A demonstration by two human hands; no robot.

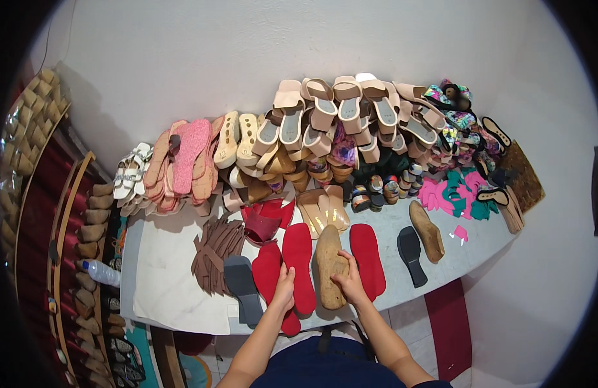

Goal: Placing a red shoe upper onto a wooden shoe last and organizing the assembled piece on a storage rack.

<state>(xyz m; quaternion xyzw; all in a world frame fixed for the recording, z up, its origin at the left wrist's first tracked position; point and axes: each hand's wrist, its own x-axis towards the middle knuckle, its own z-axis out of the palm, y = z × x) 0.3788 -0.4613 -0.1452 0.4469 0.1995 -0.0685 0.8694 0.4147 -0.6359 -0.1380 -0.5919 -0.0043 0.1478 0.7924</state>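
My left hand (285, 289) is closed on the edge of a red insole (298, 258), its fingers partly hidden. Another red insole (266, 271) lies just left of it, partly under my hand. My right hand (352, 279) grips a worn wooden shoe last (329, 284), thumb on its upper face. To the right of that hand lies a further red insole (365, 255). Dark grey soles (239, 288) rest at the left near the table's front edge. Farther right are a black sole (412, 257) and a second wooden last (426, 231).
Heeled sandals (320, 103) are piled along the wall at the back. Pink insoles (194, 155), brown strips (216, 255), red upper pieces (263, 220) and pink and green scraps (464, 193) lie on the table (176, 297). A rack of lasts (92, 233) and a plastic bottle (101, 271) are at the left.
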